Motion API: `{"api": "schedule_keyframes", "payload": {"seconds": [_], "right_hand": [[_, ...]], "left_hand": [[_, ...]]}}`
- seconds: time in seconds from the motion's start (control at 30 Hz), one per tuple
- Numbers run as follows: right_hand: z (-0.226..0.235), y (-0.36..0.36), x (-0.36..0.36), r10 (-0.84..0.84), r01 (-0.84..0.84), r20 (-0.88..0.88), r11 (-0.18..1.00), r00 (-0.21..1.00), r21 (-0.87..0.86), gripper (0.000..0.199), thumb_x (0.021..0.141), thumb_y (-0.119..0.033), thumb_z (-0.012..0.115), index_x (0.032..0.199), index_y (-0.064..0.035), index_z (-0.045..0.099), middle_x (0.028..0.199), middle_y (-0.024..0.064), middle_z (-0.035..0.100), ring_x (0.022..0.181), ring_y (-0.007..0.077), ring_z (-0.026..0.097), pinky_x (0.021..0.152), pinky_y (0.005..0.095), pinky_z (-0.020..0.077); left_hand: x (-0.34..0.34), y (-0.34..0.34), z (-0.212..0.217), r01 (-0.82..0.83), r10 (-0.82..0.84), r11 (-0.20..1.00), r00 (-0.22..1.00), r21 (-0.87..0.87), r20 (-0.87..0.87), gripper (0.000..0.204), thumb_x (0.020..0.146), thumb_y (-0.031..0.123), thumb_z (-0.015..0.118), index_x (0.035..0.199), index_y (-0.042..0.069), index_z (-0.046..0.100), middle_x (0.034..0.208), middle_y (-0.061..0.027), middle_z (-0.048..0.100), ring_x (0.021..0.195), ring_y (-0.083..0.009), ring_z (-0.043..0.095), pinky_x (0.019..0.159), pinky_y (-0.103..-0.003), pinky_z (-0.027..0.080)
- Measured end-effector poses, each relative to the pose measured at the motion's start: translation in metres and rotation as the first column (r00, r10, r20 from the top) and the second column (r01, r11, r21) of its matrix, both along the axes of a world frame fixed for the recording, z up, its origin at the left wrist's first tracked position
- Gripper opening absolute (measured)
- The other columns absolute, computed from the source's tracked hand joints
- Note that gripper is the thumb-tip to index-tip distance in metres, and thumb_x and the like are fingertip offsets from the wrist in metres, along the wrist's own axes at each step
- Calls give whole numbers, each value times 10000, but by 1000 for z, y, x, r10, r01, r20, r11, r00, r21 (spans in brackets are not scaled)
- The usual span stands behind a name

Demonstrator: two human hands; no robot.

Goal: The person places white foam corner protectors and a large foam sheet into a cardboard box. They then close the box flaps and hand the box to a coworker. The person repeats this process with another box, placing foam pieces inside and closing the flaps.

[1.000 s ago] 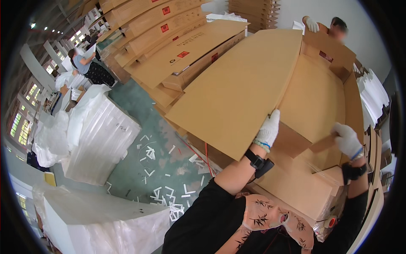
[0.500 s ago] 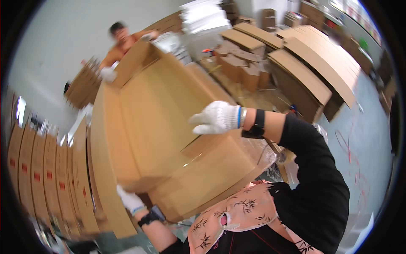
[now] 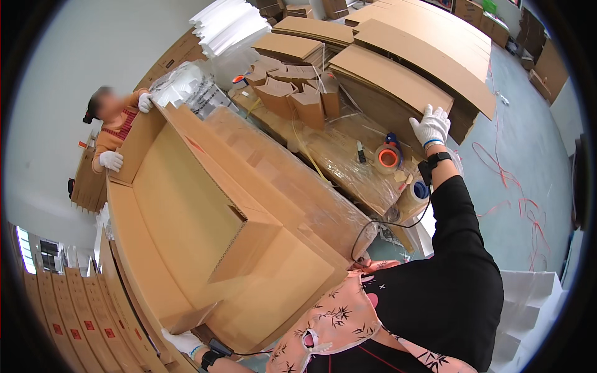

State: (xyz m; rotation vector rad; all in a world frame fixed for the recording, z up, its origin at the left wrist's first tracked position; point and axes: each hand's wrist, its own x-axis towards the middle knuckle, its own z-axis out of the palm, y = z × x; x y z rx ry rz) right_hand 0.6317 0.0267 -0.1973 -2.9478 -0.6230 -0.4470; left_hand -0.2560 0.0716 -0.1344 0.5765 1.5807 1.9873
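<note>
A large open cardboard box (image 3: 165,211) lies in front of me, long and shallow, its near end flap folded up. My left hand (image 3: 183,342), in a white glove, is closed on the box's near left corner; the cardboard hides part of its fingers. My right hand (image 3: 431,127), also gloved, is stretched out to the right with its fingers spread and nothing held. Its fingertips are at the near corner of a stack of flat cardboard (image 3: 398,78); whether they touch it I cannot tell. A co-worker's gloved hands (image 3: 111,161) hold the box's far end.
On a plastic-wrapped bench (image 3: 348,180) at the right are a tape dispenser (image 3: 388,155), a small dark-handled tool (image 3: 360,151), a tape roll (image 3: 418,191) and folded cardboard pieces (image 3: 308,102). Cartons (image 3: 68,311) stand upright at left. Red strapping (image 3: 497,168) lies on the floor.
My right hand has swung from above the box out to the right, spreading its fingers. The box's near flap now stands up. My left hand stays at the near left corner.
</note>
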Motion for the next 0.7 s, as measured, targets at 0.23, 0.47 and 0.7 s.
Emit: {"api": "schedule_keyframes", "payload": {"seconds": [0.23, 0.47, 0.7], "right_hand": [[-24, -6, 37, 230, -220, 194, 973, 954, -72, 194, 903, -168, 563, 1075, -105, 628, 1020, 111, 660, 983, 301, 658, 789, 424, 553], [65, -12, 17, 194, -326, 472, 921, 860, 214, 174, 938, -156, 542, 1085, -125, 628, 994, 115, 665, 914, 323, 675, 768, 449, 563], [190, -17, -124, 677, -45, -131, 237, 724, 971, 246, 994, -182, 609, 1155, -13, 688, 815, 36, 697, 582, 102, 589, 518, 248, 461]], "left_hand": [[10, 2, 5, 97, -97, 995, 995, -4, 33, 728, 960, 477, 596, 1477, -12, 441, 1506, -169, 469, 1367, -319, 458, 1149, -439, 364], [17, -23, 5, 137, -137, 990, 991, -36, 12, 845, 979, 562, 559, 1550, -14, 322, 1596, -183, 355, 1459, -332, 353, 1207, -470, 282], [12, -103, 22, 475, -499, 862, 858, -178, -125, 719, 1066, 470, 409, 1566, -26, 266, 1568, -218, 378, 1446, -331, 390, 1208, -454, 307]]}}
